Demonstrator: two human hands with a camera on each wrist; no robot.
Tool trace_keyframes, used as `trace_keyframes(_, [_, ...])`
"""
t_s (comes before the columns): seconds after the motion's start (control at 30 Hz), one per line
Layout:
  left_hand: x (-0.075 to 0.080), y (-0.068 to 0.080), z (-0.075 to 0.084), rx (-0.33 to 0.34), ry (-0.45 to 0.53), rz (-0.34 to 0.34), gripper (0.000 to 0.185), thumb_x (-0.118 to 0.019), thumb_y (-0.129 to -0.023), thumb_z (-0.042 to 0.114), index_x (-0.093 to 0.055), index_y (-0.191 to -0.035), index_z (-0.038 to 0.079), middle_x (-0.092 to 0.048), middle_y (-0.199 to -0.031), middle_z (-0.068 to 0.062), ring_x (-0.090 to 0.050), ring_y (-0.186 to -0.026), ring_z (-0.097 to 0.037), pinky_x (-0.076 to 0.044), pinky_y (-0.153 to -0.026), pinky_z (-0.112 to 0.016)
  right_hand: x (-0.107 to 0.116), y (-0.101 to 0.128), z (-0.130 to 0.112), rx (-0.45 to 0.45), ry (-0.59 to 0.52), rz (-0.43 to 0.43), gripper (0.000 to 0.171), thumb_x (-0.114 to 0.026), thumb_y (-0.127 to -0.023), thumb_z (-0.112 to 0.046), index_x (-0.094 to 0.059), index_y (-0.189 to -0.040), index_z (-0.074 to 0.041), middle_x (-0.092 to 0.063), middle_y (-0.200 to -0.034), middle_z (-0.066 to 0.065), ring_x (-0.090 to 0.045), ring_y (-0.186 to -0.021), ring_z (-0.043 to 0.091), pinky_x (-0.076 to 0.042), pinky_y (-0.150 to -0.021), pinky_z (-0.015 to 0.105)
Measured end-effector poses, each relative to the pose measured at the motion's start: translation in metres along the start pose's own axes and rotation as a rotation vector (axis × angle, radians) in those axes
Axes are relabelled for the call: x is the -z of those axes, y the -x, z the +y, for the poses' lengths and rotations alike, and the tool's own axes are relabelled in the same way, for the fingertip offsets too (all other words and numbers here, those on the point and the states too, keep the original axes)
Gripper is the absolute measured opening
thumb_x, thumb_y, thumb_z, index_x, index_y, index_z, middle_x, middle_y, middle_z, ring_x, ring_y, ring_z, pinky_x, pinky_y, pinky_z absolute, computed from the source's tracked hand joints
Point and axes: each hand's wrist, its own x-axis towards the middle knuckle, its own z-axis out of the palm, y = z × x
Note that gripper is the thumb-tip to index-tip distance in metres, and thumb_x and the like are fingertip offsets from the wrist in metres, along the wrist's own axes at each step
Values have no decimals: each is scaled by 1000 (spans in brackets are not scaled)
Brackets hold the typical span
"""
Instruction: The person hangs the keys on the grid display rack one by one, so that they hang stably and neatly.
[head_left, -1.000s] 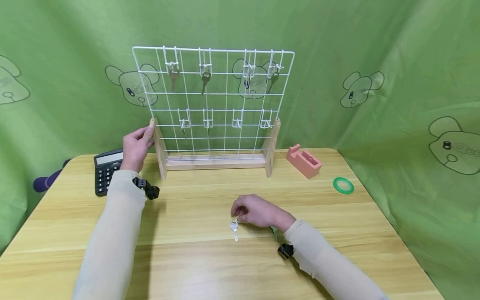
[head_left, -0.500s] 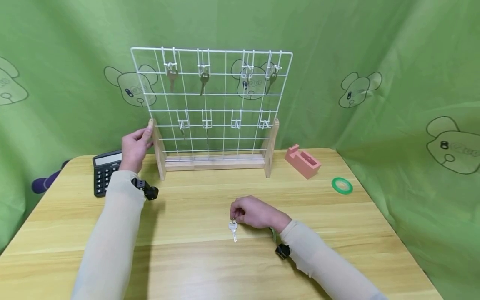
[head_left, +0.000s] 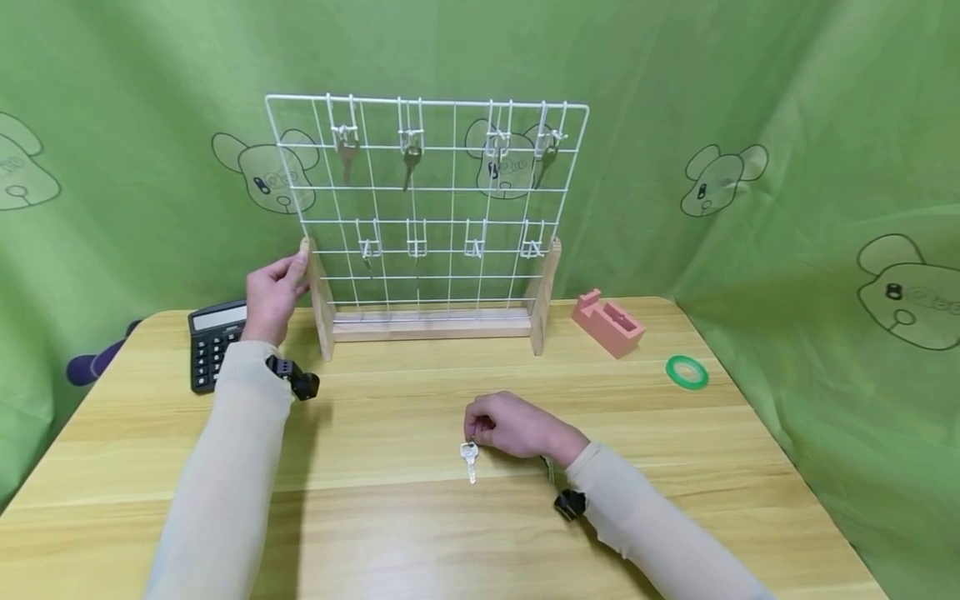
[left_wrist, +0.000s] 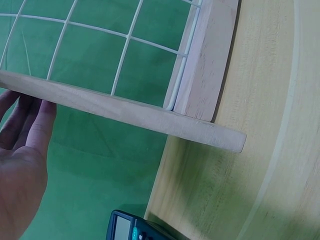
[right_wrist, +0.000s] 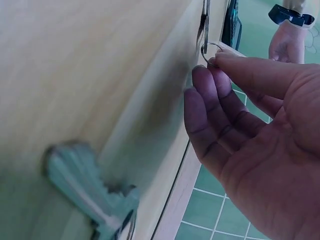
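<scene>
My right hand (head_left: 476, 433) hovers low over the wooden table (head_left: 420, 533) and pinches the ring (right_wrist: 212, 49) of a silver key (head_left: 469, 457). The key hangs from the ring with its tip at the tabletop. A green key (right_wrist: 95, 200) lies on the table under my right wrist, blurred in the right wrist view. My left hand (head_left: 288, 273) rests with straight fingers (left_wrist: 41, 122) against the left wooden post (head_left: 321, 300) of a white wire grid rack (head_left: 431, 200). Several keys hang from hooks on the rack's upper rows.
A black calculator (head_left: 210, 342) lies left of the rack, behind my left wrist. A pink tape holder (head_left: 607, 322) and a green tape roll (head_left: 686, 371) sit at the right. Green cloth surrounds the table on all sides.
</scene>
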Motion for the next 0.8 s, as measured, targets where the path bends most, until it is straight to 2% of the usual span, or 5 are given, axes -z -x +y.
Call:
trace_keyframes(0.33, [0, -1, 0, -1, 27, -1, 54, -64, -95, 34, -55, -135, 0, -50, -141, -20, -52, -126, -29, -51, -96, -24, 5, 2, -1, -15, -61, 25, 17, -65, -90, 4, -68, -90, -12, -63, -83, -5, -57, -78, 11, -56, -70, 26])
trace_keyframes(0.8, [-1, 0, -3, -21, 35, 0, 52, -64, -95, 33, -55, -134, -1, -51, -140, -20, -52, -125, -29, -52, -96, -24, 8, 4, -2, 5, -73, 74, 15, -66, -89, 4, -69, -91, -11, -64, -88, -7, -58, -83, 11, -55, -74, 29])
